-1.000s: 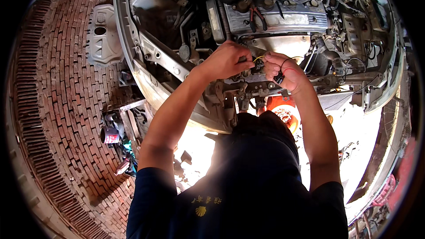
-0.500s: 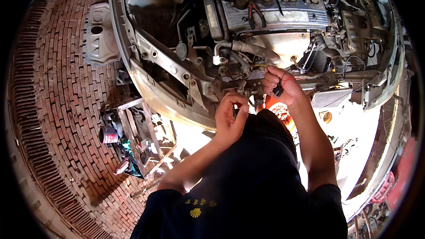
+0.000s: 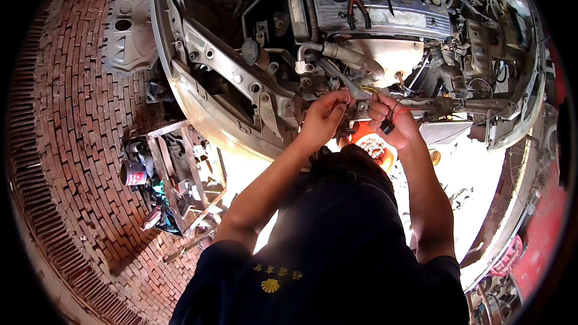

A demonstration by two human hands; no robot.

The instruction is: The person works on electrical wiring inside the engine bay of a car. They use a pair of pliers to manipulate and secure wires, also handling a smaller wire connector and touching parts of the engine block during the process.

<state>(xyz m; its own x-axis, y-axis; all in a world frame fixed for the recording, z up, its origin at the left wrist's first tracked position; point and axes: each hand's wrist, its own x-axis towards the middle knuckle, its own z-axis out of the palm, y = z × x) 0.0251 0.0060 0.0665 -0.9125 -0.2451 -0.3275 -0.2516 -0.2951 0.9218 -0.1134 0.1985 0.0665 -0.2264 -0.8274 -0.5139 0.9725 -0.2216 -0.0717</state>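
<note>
My right hand (image 3: 394, 123) grips a small black connector (image 3: 387, 127) with thin red and yellow wires, right of centre below the engine. My left hand (image 3: 328, 111) is closed in a pinch beside it, at what looks like a thin red wire (image 3: 347, 98); its exact grip is too small to be sure of. Both hands are over the front edge of the open engine bay (image 3: 238, 78). Above them are a ribbed hose (image 3: 352, 57) and the engine cover (image 3: 385, 21), on which red-and-black pliers (image 3: 359, 11) lie.
A grey metal plate (image 3: 129, 42) lies on brick paving at the left. Below it are a wooden frame (image 3: 186, 171) with clutter and a dark can (image 3: 132, 174). An orange container (image 3: 367, 135) is under the hands. A red surface (image 3: 539, 235) is at the right.
My left hand dropped from above the hose toward my body, then rose again beside my right hand. My right hand has moved slightly downward, still with the connector.
</note>
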